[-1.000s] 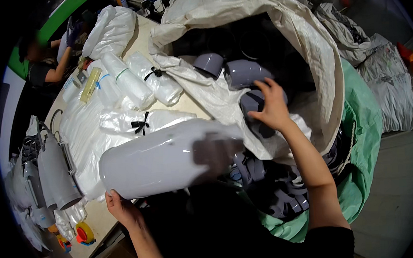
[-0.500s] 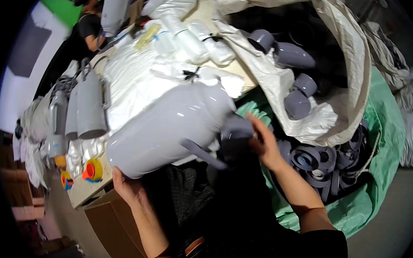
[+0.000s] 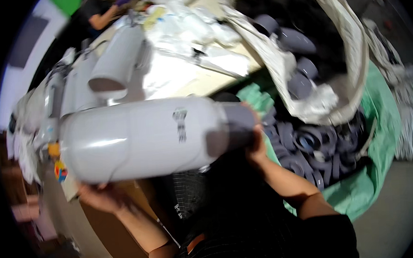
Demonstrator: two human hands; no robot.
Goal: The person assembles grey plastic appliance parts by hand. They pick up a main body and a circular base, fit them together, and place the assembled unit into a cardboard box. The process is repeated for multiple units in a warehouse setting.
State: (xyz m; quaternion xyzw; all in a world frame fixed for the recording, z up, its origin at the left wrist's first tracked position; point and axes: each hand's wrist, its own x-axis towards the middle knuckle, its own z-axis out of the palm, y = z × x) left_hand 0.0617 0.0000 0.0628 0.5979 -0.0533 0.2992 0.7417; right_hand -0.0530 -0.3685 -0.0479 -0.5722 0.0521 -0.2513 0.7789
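Observation:
A large light grey thermos jug (image 3: 145, 137) lies sideways in the air in front of me, with dark markings on the side facing up. Its base end rests on the fingers of my left hand (image 3: 103, 197), partly hidden beneath it. At the other end, my right hand (image 3: 256, 142) is wrapped round a dark grey cap (image 3: 238, 122) at the jug's neck. The jug is blurred by motion, and its handle is out of sight.
Ahead is a table (image 3: 204, 84) with white plastic bags and a tilted grey jug (image 3: 119, 58). More jugs stand left. A white sack (image 3: 356, 58) holds grey cups; a green sack (image 3: 381, 132) holds dark grey parts. A cardboard box (image 3: 104, 230) is below. A co-worker (image 3: 97, 12) is far left.
The jug I hold has swung level and turned, bringing its markings up and hiding its handle. My left hand moved left. Another grey jug came down from the co-worker's side onto the table area.

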